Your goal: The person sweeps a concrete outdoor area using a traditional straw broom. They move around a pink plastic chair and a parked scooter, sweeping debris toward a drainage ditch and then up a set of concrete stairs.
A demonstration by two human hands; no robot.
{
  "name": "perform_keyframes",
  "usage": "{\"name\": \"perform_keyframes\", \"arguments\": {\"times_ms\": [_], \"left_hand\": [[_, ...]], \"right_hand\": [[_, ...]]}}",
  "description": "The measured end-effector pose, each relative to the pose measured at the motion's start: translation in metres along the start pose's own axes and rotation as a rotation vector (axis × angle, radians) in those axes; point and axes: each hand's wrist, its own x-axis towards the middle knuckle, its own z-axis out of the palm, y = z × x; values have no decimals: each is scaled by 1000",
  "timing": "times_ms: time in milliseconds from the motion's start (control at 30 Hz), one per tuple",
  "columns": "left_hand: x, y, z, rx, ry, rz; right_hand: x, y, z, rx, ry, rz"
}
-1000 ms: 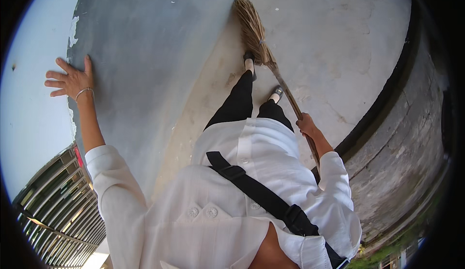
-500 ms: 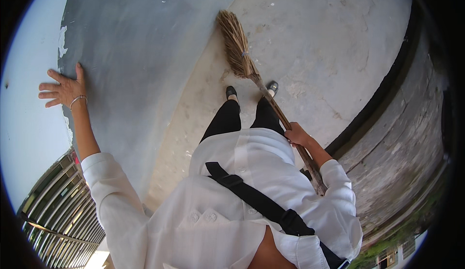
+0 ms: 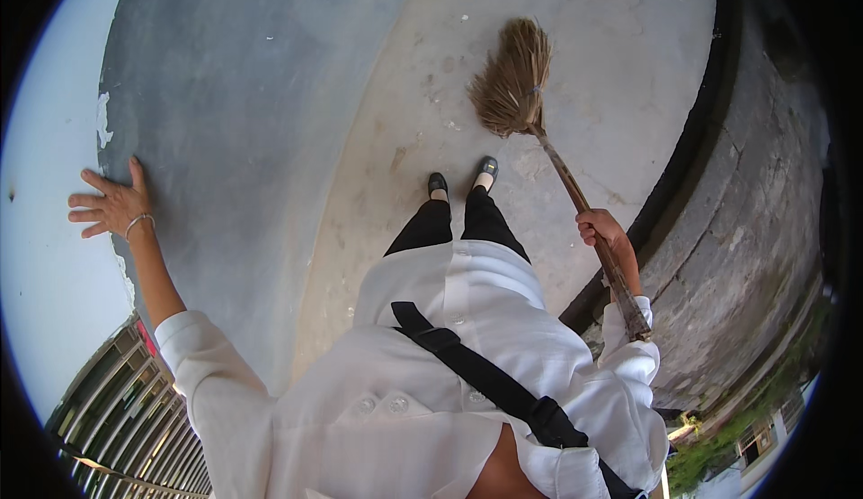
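Observation:
A straw broom [image 3: 514,85] with a wooden handle lies slantwise before me, its spread bristles at or just over the pale concrete floor [image 3: 431,58]. My right hand [image 3: 604,229] is closed around the middle of the handle, and the handle's end reaches back to my right sleeve. Off to the left, my left hand [image 3: 115,204] has its fingers spread and its palm against the wall [image 3: 198,94], at the border between the grey lower paint and the pale upper paint. A bracelet circles that wrist.
My feet in dark shoes [image 3: 485,169] stand on the floor, short of the bristles. A dark channel [image 3: 670,175] runs along the floor's right edge, with rough concrete [image 3: 719,256] beyond it. Metal bars [image 3: 126,418] rise at the lower left.
The broom has swung to the right, bristles and handle together, and my right hand has moved outward and a little forward with it. My left hand stays against the wall, slightly lower in view.

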Motion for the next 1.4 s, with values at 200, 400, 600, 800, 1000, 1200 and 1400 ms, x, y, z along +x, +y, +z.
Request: {"name": "perform_keyframes", "arguments": {"times_ms": [200, 400, 600, 800, 1000, 1200, 1400], "left_hand": [[0, -3, 12, 4, -19, -12], [-2, -5, 6, -20, -30, -23], [3, 55, -43, -425, -11, -35], [35, 152, -218, -1937, -1095, 614], [40, 147, -276, -2408, -766, 1049], [38, 152, -287, -2667, -645, 747], [44, 183, -263, -2589, -1152, 1099]], "right_hand": [[-24, -14, 41, 48, 168, -158], [-45, -17, 68, -70, 66, -170], [-12, -25, 150, -140, -131, -137], [93, -40, 241, -45, -384, 30], [102, -40, 214, 148, -462, 108], [60, -40, 157, 300, -226, -33], [38, -49, 164, 150, 21, -200]]}}
